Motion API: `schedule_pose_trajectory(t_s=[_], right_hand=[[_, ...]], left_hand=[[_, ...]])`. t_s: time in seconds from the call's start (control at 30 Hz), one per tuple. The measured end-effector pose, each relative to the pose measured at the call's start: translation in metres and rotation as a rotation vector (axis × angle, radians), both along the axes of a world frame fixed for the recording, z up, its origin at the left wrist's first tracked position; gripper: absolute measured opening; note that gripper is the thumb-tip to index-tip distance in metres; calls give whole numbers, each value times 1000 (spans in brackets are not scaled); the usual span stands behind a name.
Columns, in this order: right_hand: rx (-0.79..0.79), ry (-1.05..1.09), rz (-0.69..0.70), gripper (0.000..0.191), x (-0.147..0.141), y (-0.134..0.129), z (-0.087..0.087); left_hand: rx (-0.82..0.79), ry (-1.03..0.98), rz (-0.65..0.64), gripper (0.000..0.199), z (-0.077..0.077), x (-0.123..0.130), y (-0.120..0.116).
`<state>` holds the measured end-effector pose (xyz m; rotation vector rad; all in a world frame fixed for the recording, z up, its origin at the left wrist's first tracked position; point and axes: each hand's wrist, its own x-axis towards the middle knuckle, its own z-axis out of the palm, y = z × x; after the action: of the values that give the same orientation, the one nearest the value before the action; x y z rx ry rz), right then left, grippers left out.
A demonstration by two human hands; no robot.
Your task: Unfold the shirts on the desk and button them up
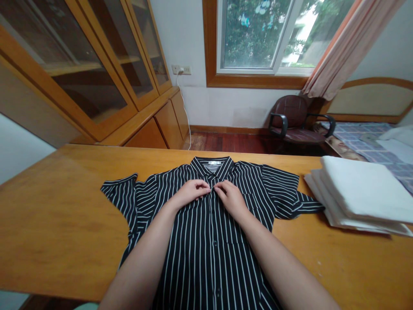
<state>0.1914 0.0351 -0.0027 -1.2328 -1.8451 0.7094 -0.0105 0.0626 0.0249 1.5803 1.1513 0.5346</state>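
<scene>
A black shirt with white stripes (193, 249) lies front side up on the wooden table, its collar (214, 165) pointing away from me. Just below the collar, my left hand (192, 191) pinches the front placket from the left. Close beside it, my right hand (230, 196) pinches the same placket from the right, fingertips nearly meeting those of the left. A button there is hidden by my fingers. Farther down the placket several dark buttons show, one button (215, 243) near the chest pocket's lower edge. Both sleeves spread outward, their ends folded and twisted.
A stack of folded white cloth (364, 189) sits on the table (64, 224) by the right sleeve. Beyond the table's far edge stand a glass-door cabinet (106, 77), an office chair (293, 120) and a bed (364, 137). A white cord (184, 103) hangs from a wall socket.
</scene>
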Motion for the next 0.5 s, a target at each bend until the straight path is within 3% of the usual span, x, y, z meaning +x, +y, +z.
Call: schedule_pose_trajectory(t_s=[0.5], right_hand=[[2,-10,-33,14,0,0,1]], left_hand=[[-11,-17,17,33,-4,-1,1]])
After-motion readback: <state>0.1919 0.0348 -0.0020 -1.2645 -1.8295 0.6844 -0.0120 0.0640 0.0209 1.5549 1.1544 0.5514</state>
